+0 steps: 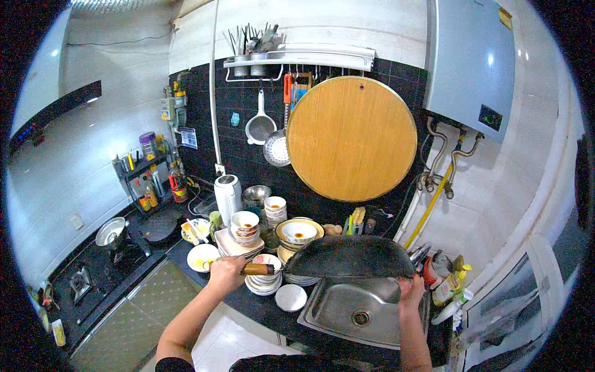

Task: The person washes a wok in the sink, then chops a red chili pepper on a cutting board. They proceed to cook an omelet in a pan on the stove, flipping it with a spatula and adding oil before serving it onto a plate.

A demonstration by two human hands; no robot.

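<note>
A large black wok (348,258) is tilted over the back of a stainless steel sink (341,302). My left hand (227,272) is closed around its wooden handle (257,269). On the far side, my right hand (411,290) grips the wok's rim above the sink's right part. The wok hides the rear of the sink. Just left of the sink, a small white bowl (291,298) stands on the black countertop. Behind the handle are stacked white bowls (263,282), and a bowl with brown residue (299,232) tops another stack.
A white kettle (228,200) and square plates (239,244) stand at the back left. Further left is a gas stove (81,286) with a black pan (159,226). Bottles (448,288) crowd the sink's right side. A round wooden board (352,139) hangs on the wall.
</note>
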